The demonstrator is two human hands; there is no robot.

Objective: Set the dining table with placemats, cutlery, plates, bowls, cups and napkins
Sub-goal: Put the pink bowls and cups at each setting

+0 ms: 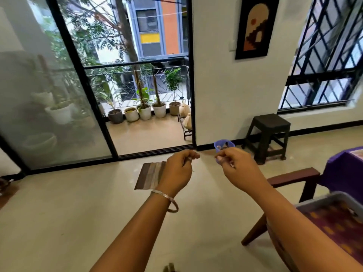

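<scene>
My right hand is held out at chest height, shut on a small see-through blue cup that sticks up above its fingers. My left hand is level with it and a little to the left, fingers curled shut with thumb and fingertips pinched. I cannot tell if anything thin sits in that pinch. A silver bangle is on the left wrist. The dining table's corner, under a purple cloth, shows at the right edge.
A striped brown mat lies on the floor beyond my left hand, partly hidden by it. A dark wooden chair and a grey-rimmed tray with purple patterned fabric are at lower right. A black stool stands by the wall. The sliding balcony door stands open ahead.
</scene>
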